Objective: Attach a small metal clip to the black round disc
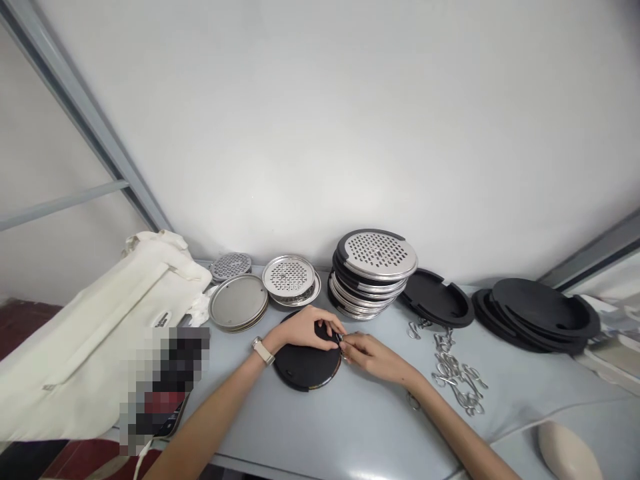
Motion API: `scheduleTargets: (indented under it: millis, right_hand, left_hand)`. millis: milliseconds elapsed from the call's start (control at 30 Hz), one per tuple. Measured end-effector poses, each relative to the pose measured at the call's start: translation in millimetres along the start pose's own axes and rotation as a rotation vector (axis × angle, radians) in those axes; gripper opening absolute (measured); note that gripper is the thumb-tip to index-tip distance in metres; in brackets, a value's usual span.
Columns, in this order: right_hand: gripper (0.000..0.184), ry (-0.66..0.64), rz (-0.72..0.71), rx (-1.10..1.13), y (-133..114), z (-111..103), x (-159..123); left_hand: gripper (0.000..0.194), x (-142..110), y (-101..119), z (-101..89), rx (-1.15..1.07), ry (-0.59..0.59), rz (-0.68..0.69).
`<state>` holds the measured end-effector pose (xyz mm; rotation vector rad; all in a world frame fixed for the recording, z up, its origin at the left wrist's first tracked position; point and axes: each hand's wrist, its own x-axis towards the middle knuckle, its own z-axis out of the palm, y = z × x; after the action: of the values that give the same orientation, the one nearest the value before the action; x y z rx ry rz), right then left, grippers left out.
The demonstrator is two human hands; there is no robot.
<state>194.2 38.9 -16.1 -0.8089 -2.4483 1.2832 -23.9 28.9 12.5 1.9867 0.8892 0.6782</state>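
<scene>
Flat on the table lies a black round disc [305, 366], with a thin shiny line along its lower right rim. My left hand [311, 329], a watch on its wrist, reaches over the disc with thumb and fingers closed at the right rim. Meeting it there, my right hand [367, 355] pinches a small metal ring clip, mostly hidden by the fingertips. Loose wire clips with rings [453, 372] are scattered to the right of my right hand. A single ring [413, 401] shows beside my right forearm.
Behind the hands stands a tall stack of perforated metal discs with black rims [380, 255]. Shorter metal stacks [239, 301] sit left; black round covers [543, 310] lie right. A cream bag [100, 333] and a phone [175, 417] occupy the left, a pale mouse-shaped object [570, 450] the front right.
</scene>
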Motion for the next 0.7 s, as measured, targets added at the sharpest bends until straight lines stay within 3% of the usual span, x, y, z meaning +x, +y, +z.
scheduleTargets:
  millis: [267,700]
  right_hand:
    - [0.047,0.022,0.024,0.071,-5.8,-2.6,-0.4]
    - [0.049,-0.013,0.048,0.132,-0.4,-3.2,0.0]
  left_hand:
    - [0.030,1.0,-2.0,0.9,0.016,0.007,-0.045]
    - [0.029,-0.6,3.1,1.7,0.025,0.033,0.018]
